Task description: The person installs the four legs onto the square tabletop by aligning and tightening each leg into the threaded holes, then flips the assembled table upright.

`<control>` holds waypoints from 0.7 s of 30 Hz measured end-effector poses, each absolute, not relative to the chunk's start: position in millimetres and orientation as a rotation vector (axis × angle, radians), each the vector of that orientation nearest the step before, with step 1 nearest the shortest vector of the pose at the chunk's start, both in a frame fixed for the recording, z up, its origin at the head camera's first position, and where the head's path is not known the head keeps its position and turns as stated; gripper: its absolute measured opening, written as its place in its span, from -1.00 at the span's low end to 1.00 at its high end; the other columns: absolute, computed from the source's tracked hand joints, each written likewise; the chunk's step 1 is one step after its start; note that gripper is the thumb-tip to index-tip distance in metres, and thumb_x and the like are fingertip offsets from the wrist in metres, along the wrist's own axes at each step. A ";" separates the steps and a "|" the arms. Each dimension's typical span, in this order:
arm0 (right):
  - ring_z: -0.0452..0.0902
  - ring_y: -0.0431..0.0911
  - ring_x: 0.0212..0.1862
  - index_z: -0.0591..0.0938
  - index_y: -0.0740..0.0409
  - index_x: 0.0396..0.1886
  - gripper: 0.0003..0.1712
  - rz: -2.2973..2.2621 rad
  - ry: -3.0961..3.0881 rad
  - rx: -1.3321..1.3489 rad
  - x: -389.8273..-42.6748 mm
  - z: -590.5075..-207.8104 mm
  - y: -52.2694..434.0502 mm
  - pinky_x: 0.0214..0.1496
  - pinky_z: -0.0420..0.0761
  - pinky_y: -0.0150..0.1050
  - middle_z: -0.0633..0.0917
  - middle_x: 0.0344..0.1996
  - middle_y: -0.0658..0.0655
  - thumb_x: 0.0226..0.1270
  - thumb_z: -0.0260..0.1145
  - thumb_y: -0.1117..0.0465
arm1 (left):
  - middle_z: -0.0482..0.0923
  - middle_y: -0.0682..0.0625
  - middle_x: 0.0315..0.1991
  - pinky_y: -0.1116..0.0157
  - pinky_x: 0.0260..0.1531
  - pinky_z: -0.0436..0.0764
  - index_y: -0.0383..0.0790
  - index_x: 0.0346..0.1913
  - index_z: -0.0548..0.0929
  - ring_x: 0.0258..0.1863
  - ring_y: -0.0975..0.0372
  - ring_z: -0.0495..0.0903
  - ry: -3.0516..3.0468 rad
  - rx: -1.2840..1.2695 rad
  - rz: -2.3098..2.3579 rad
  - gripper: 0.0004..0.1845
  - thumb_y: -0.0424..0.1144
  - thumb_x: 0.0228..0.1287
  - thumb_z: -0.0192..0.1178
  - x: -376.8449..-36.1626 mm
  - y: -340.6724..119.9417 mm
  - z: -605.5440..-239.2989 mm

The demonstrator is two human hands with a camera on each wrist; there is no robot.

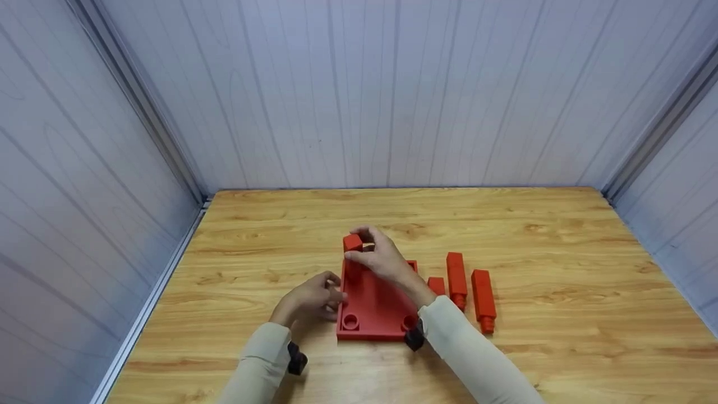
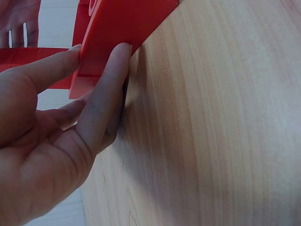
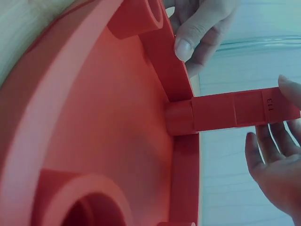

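The right hand (image 1: 384, 259) is pinching a red peg (image 1: 352, 243) standing in the red tray (image 1: 374, 306), while the left hand's (image 1: 310, 300) straight fingers (image 2: 106, 89) are pressing the tray's side.

My right hand (image 1: 381, 255) holds a red square peg (image 1: 352, 244) upright by its top, its round end seated in the far-left corner socket of the red base plate (image 1: 374, 306). The peg bears the number 113 on one face. My left hand (image 1: 312, 297) presses straight fingers against the flat plate's left edge, just below the peg.
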State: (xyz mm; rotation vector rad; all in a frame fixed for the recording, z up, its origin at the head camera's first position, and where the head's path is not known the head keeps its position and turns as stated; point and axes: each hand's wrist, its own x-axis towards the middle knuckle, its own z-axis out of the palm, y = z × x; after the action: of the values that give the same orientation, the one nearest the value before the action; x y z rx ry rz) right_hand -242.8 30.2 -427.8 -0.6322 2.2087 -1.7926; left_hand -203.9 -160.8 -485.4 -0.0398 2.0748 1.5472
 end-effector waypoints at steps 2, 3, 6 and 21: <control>0.48 0.19 0.07 0.40 0.27 0.21 -0.43 -1.796 2.236 -0.623 -242.0 -427.8 29.5 0.03 0.59 -0.11 0.50 0.12 0.28 0.23 0.36 0.27 | 0.56 -0.15 -0.29 0.15 -0.34 0.70 -0.38 0.11 0.29 -0.38 0.15 0.61 2.078 -0.038 1.542 -0.58 -0.35 0.28 0.18 -204.1 -160.7 -485.4; 0.48 0.19 0.08 0.40 0.28 0.21 -0.42 -1.796 2.250 -0.626 -242.0 -428.2 29.3 0.06 0.58 -0.08 0.50 0.12 0.29 0.23 0.36 0.26 | 0.56 -0.15 -0.29 0.15 -0.34 0.70 -0.38 0.12 0.29 -0.38 0.15 0.61 2.077 -0.034 1.542 -0.58 -0.35 0.28 0.18 -204.0 -160.6 -485.4; 0.42 0.17 0.16 0.37 0.30 0.26 -0.37 -1.815 2.230 -0.657 -243.2 -429.6 30.2 0.20 0.48 0.02 0.47 0.17 0.32 0.22 0.37 0.26 | 0.56 -0.15 -0.29 0.15 -0.34 0.70 -0.39 0.11 0.29 -0.38 0.15 0.60 2.076 -0.035 1.548 -0.58 -0.35 0.28 0.18 -204.2 -160.6 -485.1; 0.47 0.14 0.15 0.44 0.31 0.21 -0.52 -1.897 2.111 -0.713 -243.8 -433.6 32.6 0.03 0.55 -0.29 0.54 0.11 0.29 0.31 0.27 0.32 | 0.57 -0.19 -0.23 0.14 -0.30 0.70 -0.37 0.13 0.30 -0.33 0.14 0.61 2.090 -0.044 1.531 -0.56 -0.33 0.27 0.20 -204.3 -162.0 -485.4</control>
State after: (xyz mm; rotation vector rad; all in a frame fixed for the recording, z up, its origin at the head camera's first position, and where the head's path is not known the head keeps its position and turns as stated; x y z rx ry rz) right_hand -243.8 32.6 -433.6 -0.7129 2.1108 -1.8974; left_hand -204.3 -162.0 -485.4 -0.0443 2.0901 1.5310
